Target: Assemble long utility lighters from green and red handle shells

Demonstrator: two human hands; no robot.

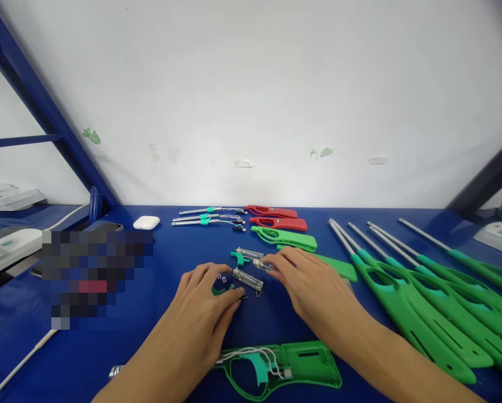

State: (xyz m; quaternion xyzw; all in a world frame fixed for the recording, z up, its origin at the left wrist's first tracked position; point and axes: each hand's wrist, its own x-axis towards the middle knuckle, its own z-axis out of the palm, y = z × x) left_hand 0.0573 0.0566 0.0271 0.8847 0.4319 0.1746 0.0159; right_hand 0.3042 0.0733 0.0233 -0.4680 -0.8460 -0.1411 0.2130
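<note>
The clear cylinder (pixel 259 263) lies mid-table, long axis slanting left to right and slightly nearer the person, its right end hidden in the right hand's (pixel 296 274) narrow pinch; the left hand (pixel 209 294) curves with thumb and forefinger apart, thumb by a small dark piece (pixel 243 296), whose grip I cannot tell; a second transparent, ribbed cylinder (pixel 248 279) slants similarly between them; the glossy green plastic shell (pixel 312 364) lies crosswise below, left end cut off by the left forearm.
</note>
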